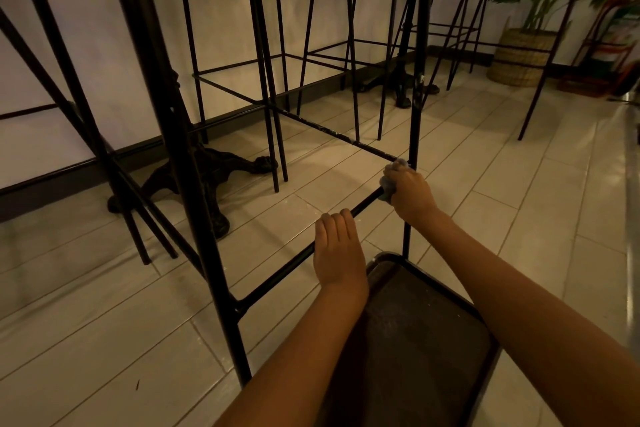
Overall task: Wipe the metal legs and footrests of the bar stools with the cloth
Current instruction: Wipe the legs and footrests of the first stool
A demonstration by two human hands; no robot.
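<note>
Both your bare forearms are reaching over a dark, black-rimmed seat (pixel 415 322) low in view. Your left hand (pixel 337 253) is curling its fingers over the thin black metal footrest bar (pixel 277 274), mid-span. Your right hand (pixel 410 194) is squeezing a small grey cloth (pixel 389 184) around the bar's far end, beside the upright black leg (pixel 414 121). Pale tiled floor (pixel 536 201) is lying open to the right.

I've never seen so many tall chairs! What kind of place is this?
Probably a café or bar. Several tall black metal bar stools stand in a row along the white wall, ornate black cast-iron table bases sit on the pale tiled floor, and a potted palm in a woven basket decorates the corner.
</note>
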